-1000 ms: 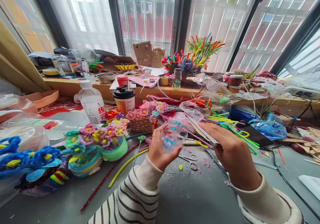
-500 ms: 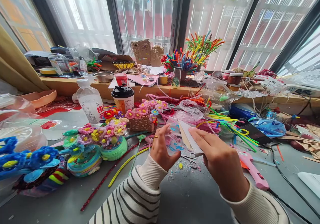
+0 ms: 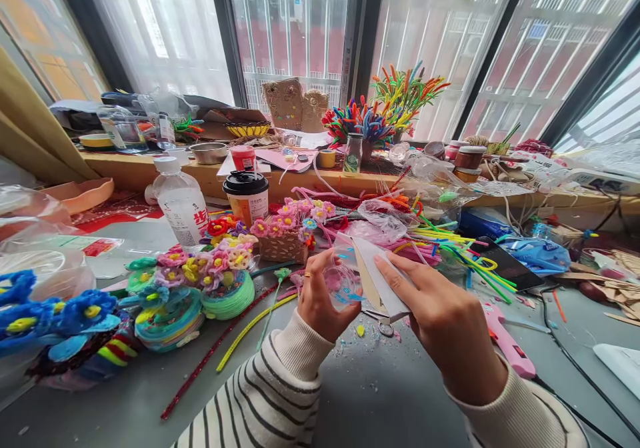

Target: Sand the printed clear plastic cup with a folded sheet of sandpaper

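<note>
My left hand (image 3: 320,298) is closed round a small clear plastic cup with blue print (image 3: 342,281), held a little above the grey table (image 3: 380,395). A ring shows on one finger. My right hand (image 3: 445,321) grips a flat stack of white card and brown cardboard (image 3: 375,275) and presses its edge against the cup. Small scissors (image 3: 383,327) lie on the table just under the two hands. Both sleeves are striped cream knit.
Pipe-cleaner flower baskets (image 3: 225,281) and blue flowers (image 3: 45,315) crowd the left. A water bottle (image 3: 180,201) and a lidded paper cup (image 3: 246,198) stand behind them. Loose pipe cleaners (image 3: 450,245), a phone (image 3: 505,265) and a pink glue gun (image 3: 505,341) lie to the right.
My right hand has brought the card stack leftward from beside the cup up against it, uncovering the pink glue gun. The cup has dropped slightly and tilted.
</note>
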`<state>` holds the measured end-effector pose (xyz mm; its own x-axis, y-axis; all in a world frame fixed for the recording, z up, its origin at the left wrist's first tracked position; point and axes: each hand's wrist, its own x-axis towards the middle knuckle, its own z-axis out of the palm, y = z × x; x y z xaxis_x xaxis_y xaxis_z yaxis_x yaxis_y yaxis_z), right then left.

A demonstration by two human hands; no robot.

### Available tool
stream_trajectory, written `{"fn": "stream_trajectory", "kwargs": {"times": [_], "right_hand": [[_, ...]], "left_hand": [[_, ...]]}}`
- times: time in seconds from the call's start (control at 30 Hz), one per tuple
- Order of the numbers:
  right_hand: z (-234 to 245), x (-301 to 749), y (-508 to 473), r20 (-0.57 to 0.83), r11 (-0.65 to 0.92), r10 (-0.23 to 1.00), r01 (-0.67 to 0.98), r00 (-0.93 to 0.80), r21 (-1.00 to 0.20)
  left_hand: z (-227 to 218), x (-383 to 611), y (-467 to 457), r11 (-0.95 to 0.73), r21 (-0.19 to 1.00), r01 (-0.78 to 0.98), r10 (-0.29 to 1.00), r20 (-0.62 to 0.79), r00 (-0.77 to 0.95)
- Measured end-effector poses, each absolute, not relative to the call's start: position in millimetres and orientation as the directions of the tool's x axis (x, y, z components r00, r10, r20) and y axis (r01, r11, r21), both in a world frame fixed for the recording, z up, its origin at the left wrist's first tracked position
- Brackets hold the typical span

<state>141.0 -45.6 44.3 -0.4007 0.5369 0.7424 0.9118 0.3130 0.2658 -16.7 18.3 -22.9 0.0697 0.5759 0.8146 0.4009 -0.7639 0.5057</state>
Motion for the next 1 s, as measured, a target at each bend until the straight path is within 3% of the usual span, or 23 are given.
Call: {"fn": "stream_trajectory", "kwargs": {"times": [0.13,0.47,1.0], "right_hand": [[44.5,136.7,-47.4,0.752,0.324,0.513,0.905,-0.413,0.275],[45.3,142.9,-45.4,0.753,0.266,0.499,0.903,-0.429,0.338],[43.7,136.8,-47.7,0.78,0.239,0.49,0.92,-0.389,0.309]], "left_hand": [[-20.6,-15.1,15.7,-0.797,0.445,0.409,0.52,0.85,0.087],[-24.5,-12.9,14.8,-0.763,0.523,0.38,0.567,0.824,0.004],[-22.5,-12.4,9.6,-0.791,0.5,0.351,0.561,0.823,0.092]]}}
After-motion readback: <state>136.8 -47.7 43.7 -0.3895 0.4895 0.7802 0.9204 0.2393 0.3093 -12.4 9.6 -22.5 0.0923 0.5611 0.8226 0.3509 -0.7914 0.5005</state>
